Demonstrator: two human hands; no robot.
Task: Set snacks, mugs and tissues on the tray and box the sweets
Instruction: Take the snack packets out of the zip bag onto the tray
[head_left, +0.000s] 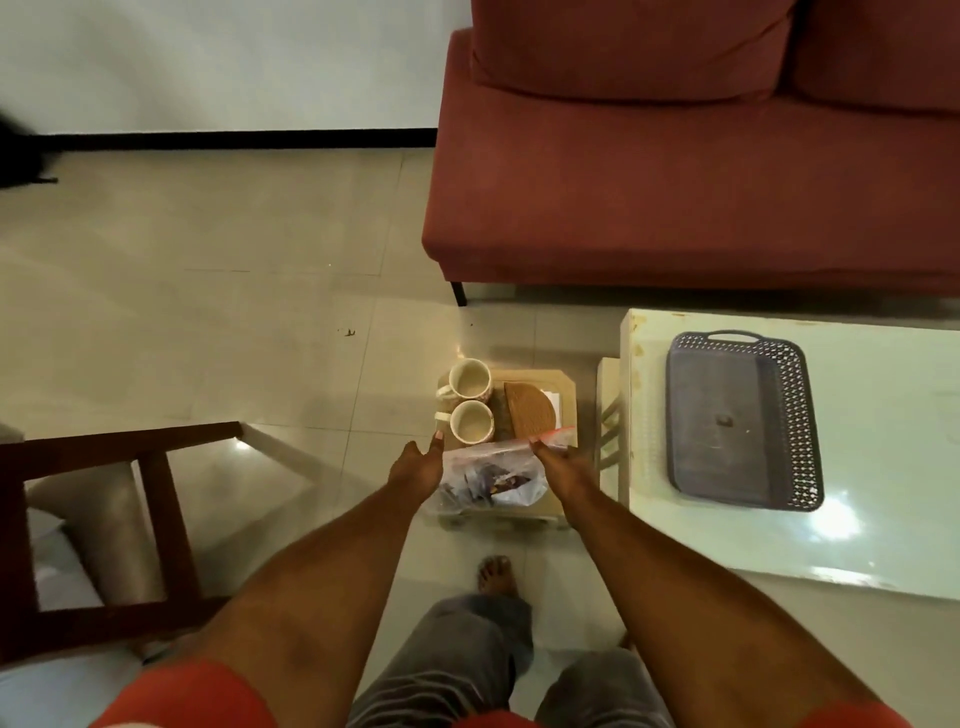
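Both hands reach the clear zip bag (491, 475) of dark sweets: right hand (563, 465) fingers pinch its red-striped top, left hand (418, 465) fingers spread open beside it.

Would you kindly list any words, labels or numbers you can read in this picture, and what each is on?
No text can be read.
Mugs: patterned sides, no words visible.
Bag: dark wrappers inside, print too blurred to read.
Tray: small dark mark in the middle, too small to tell.
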